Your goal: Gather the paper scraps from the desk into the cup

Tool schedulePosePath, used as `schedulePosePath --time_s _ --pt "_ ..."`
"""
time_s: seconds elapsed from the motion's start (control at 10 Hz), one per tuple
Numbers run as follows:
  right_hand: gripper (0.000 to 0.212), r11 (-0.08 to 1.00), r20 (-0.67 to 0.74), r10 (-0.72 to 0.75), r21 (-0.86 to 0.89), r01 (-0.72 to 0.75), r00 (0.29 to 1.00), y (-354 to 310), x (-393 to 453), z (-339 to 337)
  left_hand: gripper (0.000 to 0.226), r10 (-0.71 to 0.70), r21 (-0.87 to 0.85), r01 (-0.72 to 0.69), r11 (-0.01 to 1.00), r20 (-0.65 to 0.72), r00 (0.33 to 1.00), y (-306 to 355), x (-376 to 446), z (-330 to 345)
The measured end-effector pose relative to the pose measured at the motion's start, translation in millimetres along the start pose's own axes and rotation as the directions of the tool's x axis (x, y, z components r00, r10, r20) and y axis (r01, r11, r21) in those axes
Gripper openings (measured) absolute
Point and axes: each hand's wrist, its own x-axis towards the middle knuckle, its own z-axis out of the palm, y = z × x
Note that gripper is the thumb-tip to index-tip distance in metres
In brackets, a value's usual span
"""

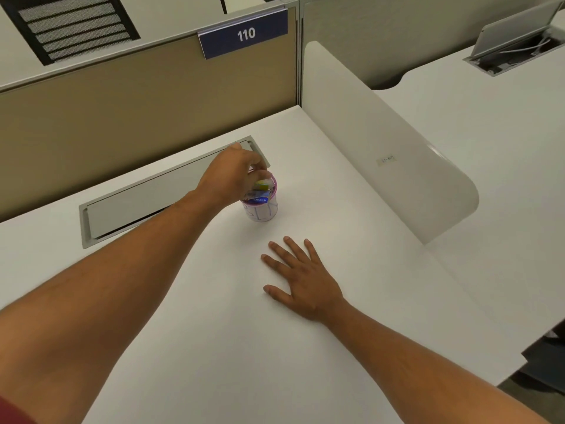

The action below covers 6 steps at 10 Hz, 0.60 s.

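Observation:
A small white paper cup point(263, 210) with a pink rim and blue letters stands on the white desk point(351, 301), just in front of the cable flap. Coloured paper scraps point(260, 192), yellow and blue among them, fill its mouth. My left hand point(234, 175) hovers over the cup's rim, fingers curled down onto the scraps inside. Whether it pinches a scrap is hidden by the fingers. My right hand point(301, 278) lies flat on the desk in front of the cup, fingers spread, holding nothing.
A grey cable flap point(146, 197) is set into the desk behind the cup. A tan partition with a blue "110" sign point(244, 33) closes the back. A white rounded divider point(382, 142) bounds the right side, with another desk beyond.

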Motion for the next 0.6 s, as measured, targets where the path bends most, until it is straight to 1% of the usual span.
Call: schedulePosePath --time_s 0.1,0.2,0.3,0.4,0.5,0.6 --pt "0.065 1.0 0.008 0.001 -0.004 -0.001 1.0 0 0 1 0.024 0.04 -0.021 -0.042 0.999 -0.084 0.996 -2 -9 -17" --pt "0.063 1.0 0.024 -0.005 -0.007 0.005 1.0 0 0 -2 0.034 0.048 0.007 -0.048 0.999 -0.168 0.985 -11 -32 -32" --pt "0.062 1.0 0.037 -0.013 -0.024 0.014 0.999 -2 -2 -5 0.033 0.075 0.066 -0.062 0.996 -0.215 0.974 -29 -67 -42" --pt "0.06 1.0 0.028 -0.023 -0.011 0.023 0.999 -7 -2 -12 0.027 0.097 0.176 -0.057 0.983 -0.226 0.969 -45 -104 -51" --pt "0.053 0.992 -0.139 -0.127 -0.008 0.127 0.982 -18 5 -25 0.035 0.144 0.274 -0.075 0.959 -0.241 0.96 -61 -133 -58" --pt "0.053 0.979 -0.288 -0.201 -0.088 0.183 0.936 -37 31 -61 0.046 0.188 0.351 -0.076 0.933 -0.298 0.936 -68 -148 -71"
